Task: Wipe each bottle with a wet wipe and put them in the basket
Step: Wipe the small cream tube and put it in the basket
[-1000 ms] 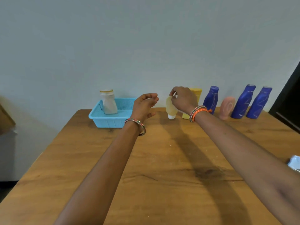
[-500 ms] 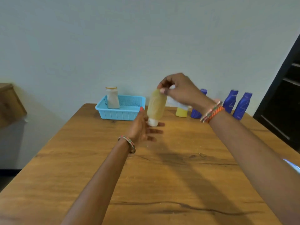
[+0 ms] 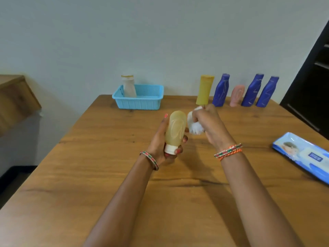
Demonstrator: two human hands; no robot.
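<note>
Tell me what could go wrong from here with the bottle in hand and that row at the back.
1. The left hand grips the translucent yellow bottle cap-down, low near its white cap; wiping pressure from the crumpled white wet wipe in the right hand might twist it loose.
2. The light-blue plastic basket sits at the table's far edge and could slide when loaded.
3. The dark-blue bottles stand close together; reaching in might topple one.

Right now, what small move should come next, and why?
Probably press the wet wipe against the side of the pale yellow bottle and rub. The left hand grips that bottle cap down above the table, the right hand holds the bunched wipe right beside it, and only one bottle stands in the basket.
</note>
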